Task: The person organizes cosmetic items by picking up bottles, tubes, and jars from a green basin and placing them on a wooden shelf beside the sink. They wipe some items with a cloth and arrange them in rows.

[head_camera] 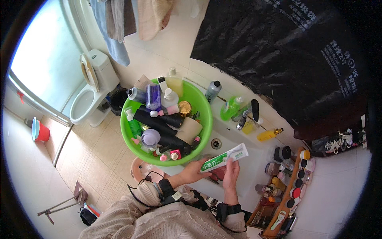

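Both hands hold a white and green toothpaste tube (224, 158) above the sink, one at each end. My left hand (191, 172) grips its lower left end. At the right part of the tube, the fingers of my right hand (231, 173) press against it. A dark reddish item (220, 174), perhaps a cloth, is partly visible in the white sink (247, 173) below. Just beyond my hands a bright green plastic basin (207, 119) rests over the sink's left side. Bottles, jars and tubes fill it, among them a purple bottle (153, 97) and a black tube (153, 122).
Along the sink's back stand a spray can (213, 91), a green pump bottle (231, 109), a faucet (249, 113) and a yellow bottle (268, 135). A wooden rack (288, 197) of cosmetics is on the right. Black plastic sheeting (256, 50) covers the wall. A toilet (92, 89) stands far left.
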Demonstrator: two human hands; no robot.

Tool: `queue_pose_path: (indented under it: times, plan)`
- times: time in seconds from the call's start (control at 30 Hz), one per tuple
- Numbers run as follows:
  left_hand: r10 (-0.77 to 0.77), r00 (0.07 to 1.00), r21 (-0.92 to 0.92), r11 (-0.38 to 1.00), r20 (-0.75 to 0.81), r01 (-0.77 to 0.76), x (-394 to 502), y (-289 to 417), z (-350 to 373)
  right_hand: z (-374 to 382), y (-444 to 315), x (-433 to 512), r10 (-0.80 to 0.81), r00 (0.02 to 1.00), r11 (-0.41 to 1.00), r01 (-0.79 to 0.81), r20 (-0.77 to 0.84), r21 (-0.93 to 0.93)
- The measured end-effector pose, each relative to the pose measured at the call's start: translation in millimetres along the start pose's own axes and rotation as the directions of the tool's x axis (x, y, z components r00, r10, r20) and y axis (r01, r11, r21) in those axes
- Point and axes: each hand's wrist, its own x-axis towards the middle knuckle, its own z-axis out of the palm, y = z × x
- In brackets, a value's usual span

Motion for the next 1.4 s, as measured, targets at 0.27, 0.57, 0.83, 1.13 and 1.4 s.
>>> queue_pose_path:
  times: [0.27,0.57,0.83,1.13,1.4]
  plan:
    - [-0.23,0.963,-0.31,0.914,0.14,0.263,-19,10,-6,-56,66,8,-0.018,0.96,-0.008,0.279,0.279,-0.96]
    - [-0.202,0.967,-0.303,0.922,0.153,0.24,-1,1,-3,-80,41,-7,-0.021,0.957,0.754,-0.175,-0.289,-0.634]
    - [-0.012,0.979,-0.049,0.999,0.203,0.022,21,4,30,-11,0,-39,-0.551,0.816,0.471,0.478,0.176,-0.741]
    - [-0.068,0.921,0.068,0.997,0.383,0.045,14,26,23,-50,-3,1,-0.697,0.711,0.435,0.318,-0.091,-0.843]
    - [0.169,0.937,0.062,0.979,0.304,-0.197,33,14,29,-4,4,-49,-0.545,0.834,0.537,0.425,0.085,-0.729]
